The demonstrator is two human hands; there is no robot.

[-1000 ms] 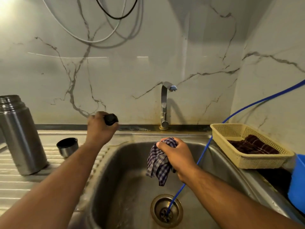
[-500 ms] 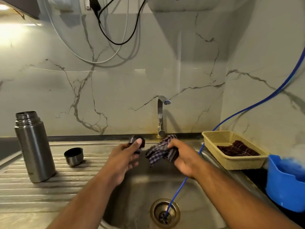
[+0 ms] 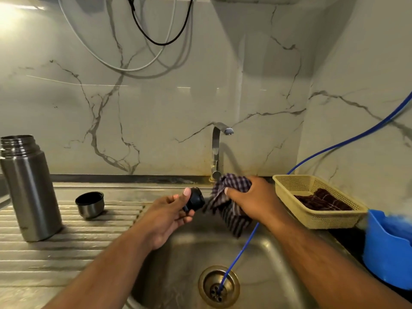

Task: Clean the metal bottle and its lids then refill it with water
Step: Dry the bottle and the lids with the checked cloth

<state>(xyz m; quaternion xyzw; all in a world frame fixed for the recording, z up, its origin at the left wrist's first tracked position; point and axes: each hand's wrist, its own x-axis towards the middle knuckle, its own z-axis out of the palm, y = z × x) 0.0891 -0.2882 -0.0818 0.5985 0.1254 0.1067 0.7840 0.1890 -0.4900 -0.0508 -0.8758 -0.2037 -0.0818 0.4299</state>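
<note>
Over the sink point(image 3: 182, 259), the left hand point(image 3: 166, 214) pinches a black lid point(image 3: 194, 199); the right hand point(image 3: 252, 200) grips a checked cloth point(image 3: 229, 197). The open metal bottle point(image 3: 29, 188) stands on the desk's left, a cup lid point(image 3: 89, 204) beside it.

Checked cloth point(image 3: 231, 197), black lid point(image 3: 194, 200), blue hose point(image 3: 240, 253), yellow basket point(image 3: 316, 217).

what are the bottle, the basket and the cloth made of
Bottle: looks like brushed steel, grey sheen with streaked highlights. Basket: probably plastic, matte cream, moulded mesh holes. Cloth: woven checked fabric, soft, draping in folds.
</note>
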